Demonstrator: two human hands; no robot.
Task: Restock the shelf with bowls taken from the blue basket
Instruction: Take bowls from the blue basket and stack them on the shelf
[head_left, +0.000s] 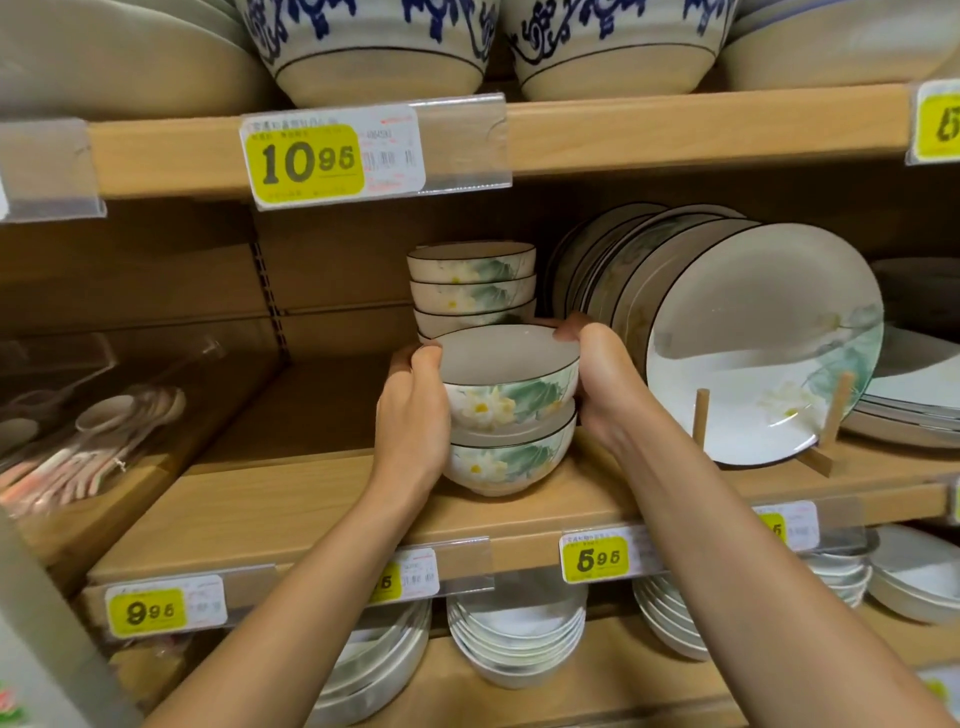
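here, two bare forearms reach up and in from the bottom edge. past them, on the front lip of the shelf (311, 499), a yellow tag (597, 558) reads 5.95, below the right wrist.

the left hand (413, 415) and right hand (605, 384) clasp two nested bowls between them. the top bowl (511, 382) sits inside the lower bowl (511, 460). both stand upright, their shared axis near vertical, the open mouth up and tipped a little toward the camera. the flower and green leaf pattern faces out between the palms. the lower bowl's foot is on the shelf board or just above it; i cannot tell which.

the left thumb lies against the top bowl's rim at its left edge, the right thumb at the rim's far right. both palms press the bowls' sides. the other fingers curl round the back, mostly hidden, so i cannot tell whether they are spread.

just beyond the fingertips stands a stack (471, 283) of matching bowls, upright, close behind the top bowl's far rim. beyond the right hand's knuckles, plates (753, 338) lean on edge in a row, the front one against a wooden stand (700, 415). well left of the left hand lie spoons (93, 441).
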